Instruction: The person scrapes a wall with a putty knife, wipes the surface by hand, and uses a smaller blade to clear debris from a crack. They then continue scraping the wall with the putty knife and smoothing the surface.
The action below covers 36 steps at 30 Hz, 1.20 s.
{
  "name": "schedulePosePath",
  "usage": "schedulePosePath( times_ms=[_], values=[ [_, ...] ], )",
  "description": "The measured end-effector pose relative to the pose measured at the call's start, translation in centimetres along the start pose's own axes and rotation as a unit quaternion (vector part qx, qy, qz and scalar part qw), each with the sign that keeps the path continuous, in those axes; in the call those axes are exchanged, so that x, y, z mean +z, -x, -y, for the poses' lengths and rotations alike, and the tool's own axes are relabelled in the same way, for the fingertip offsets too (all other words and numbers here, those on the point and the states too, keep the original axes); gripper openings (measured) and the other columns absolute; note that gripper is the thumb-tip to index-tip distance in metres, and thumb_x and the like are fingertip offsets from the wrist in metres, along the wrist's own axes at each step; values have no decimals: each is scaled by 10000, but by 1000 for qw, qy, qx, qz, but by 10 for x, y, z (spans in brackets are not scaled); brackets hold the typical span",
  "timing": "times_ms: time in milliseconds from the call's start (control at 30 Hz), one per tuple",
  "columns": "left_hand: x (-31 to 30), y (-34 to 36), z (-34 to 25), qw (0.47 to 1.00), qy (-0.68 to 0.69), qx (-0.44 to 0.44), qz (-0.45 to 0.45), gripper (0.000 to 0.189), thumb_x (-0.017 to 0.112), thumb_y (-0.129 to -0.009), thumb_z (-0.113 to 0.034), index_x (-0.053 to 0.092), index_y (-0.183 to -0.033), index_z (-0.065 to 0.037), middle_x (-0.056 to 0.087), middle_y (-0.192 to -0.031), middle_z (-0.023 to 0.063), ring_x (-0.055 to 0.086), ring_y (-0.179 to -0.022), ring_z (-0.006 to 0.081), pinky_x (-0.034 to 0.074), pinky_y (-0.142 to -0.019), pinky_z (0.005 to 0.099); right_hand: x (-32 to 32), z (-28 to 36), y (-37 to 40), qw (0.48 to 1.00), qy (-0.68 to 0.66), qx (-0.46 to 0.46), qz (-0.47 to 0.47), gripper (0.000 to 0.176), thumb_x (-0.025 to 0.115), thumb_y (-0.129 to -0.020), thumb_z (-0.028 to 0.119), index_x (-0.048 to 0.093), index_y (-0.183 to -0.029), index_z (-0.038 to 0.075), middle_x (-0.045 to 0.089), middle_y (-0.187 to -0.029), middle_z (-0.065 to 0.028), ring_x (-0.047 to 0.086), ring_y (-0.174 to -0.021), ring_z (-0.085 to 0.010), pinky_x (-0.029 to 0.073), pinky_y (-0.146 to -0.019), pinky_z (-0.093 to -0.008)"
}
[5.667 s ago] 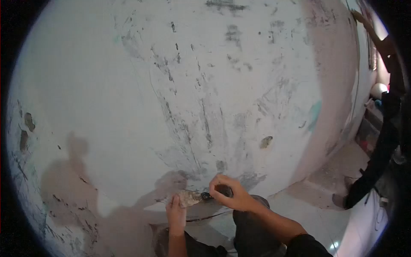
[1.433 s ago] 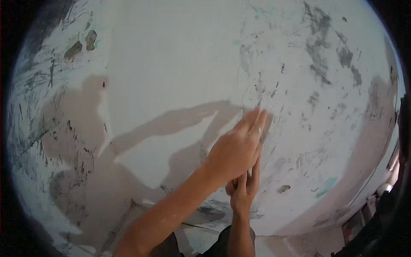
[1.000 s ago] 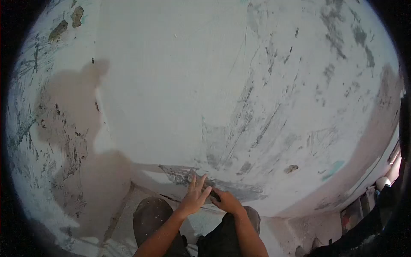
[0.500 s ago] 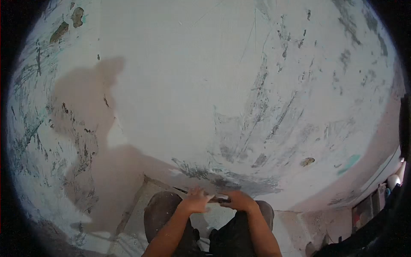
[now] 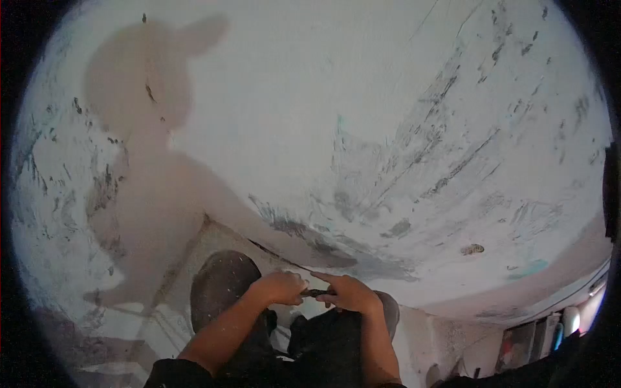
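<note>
Both hands meet above the person's knees, low in the view. My left hand (image 5: pixel 286 288) is closed, its fingers curled at the left end of a small dark tool (image 5: pixel 315 293). From the other side my right hand (image 5: pixel 349 293) grips the same tool, with its index finger stretched out toward the left. The tool's exact shape is mostly hidden by the fingers. Behind the hands rises a scraped white wall (image 5: pixel 272 116) with grey and dark patches.
The knees (image 5: pixel 223 284) are bent just above the floor. A wall corner meets the floor at the left, beside a shadow (image 5: pixel 142 84) of the person. At the lower right stand several objects, among them a framed panel (image 5: pixel 515 347).
The view has shifted, and the shadow stands higher. My left hand, spread out before, has closed at the tool. My right hand has its index finger extended.
</note>
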<state>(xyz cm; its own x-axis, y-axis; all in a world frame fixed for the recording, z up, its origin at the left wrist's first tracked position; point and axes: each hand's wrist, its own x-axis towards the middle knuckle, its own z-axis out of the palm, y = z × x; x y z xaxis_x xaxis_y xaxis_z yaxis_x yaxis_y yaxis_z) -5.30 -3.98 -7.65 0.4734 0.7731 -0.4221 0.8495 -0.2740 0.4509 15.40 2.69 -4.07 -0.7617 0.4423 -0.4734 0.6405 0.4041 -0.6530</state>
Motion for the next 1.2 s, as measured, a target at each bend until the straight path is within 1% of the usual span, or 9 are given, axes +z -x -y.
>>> schedulePosePath(
  times_ms=[67,167,367,500,533,900,967,1100,1200],
  values=[
    [-10,11,-9,999,22,-23,7,309,634,-887,-293,598,-1041,-28,677,-927,184,674,-919,348,530,-782,473,-1,2,1,1000,-21,-5,4,665,662,-914,307,369,-1498,180,721,-768,-109,661,-572,-219,513,-582,-368],
    [-10,19,-14,999,31,-18,0,272,618,-897,-271,584,-1009,-25,669,-875,193,674,-892,364,524,-765,493,-1,12,7,997,-48,-58,6,683,685,-900,277,373,-1499,180,717,-752,-72,602,-483,-169,484,-533,-306],
    [6,14,-5,999,11,20,-44,238,603,-890,-237,581,-1007,-30,661,-878,197,668,-872,381,511,-749,506,0,8,5,998,-41,-43,-3,707,695,-882,274,367,-1500,174,715,-752,-87,605,-456,-174,501,-543,-308],
    [1,16,-12,999,15,-9,-50,232,603,-882,-223,575,-1009,-31,657,-888,198,663,-882,382,509,-747,505,-6,16,9,998,-63,-22,-20,755,735,-859,232,355,-1508,169,709,-745,-106,607,-453,-163,499,-529,-312],
    [2,16,-11,999,31,-2,-41,238,606,-882,-229,572,-1010,-31,655,-892,200,661,-879,385,508,-746,508,-5,17,10,996,-82,-32,-14,732,721,-867,236,363,-1496,132,703,-736,-150,624,-473,-184,503,-519,-346],
    [-1,18,-15,999,43,-5,-29,266,606,-902,-281,568,-1031,-51,658,-867,203,658,-878,389,509,-759,509,-5,20,9,996,-84,12,7,715,715,-873,222,368,-1488,113,717,-780,-131,623,-461,-180,514,-488,-340],
    [4,13,-14,999,37,-15,-17,290,616,-896,-297,573,-1044,-52,665,-880,197,662,-878,388,517,-767,506,-5,19,9,994,-106,27,8,764,743,-855,206,351,-1509,160,716,-751,-90,585,-428,-134,490,-455,-284],
    [13,11,-11,998,42,0,-36,302,624,-889,-300,584,-1056,-51,669,-887,193,666,-879,383,522,-772,501,-2,17,7,990,-141,5,26,741,735,-862,203,364,-1502,167,719,-752,-83,574,-420,-132,483,-449,-289],
    [21,5,-4,997,23,20,-68,312,621,-890,-302,590,-1071,-50,668,-895,191,667,-882,381,523,-771,503,-4,18,6,997,-79,1,0,682,729,-861,195,417,-1466,139,724,-780,-115,586,-435,-159,490,-473,-325]
  ],
)
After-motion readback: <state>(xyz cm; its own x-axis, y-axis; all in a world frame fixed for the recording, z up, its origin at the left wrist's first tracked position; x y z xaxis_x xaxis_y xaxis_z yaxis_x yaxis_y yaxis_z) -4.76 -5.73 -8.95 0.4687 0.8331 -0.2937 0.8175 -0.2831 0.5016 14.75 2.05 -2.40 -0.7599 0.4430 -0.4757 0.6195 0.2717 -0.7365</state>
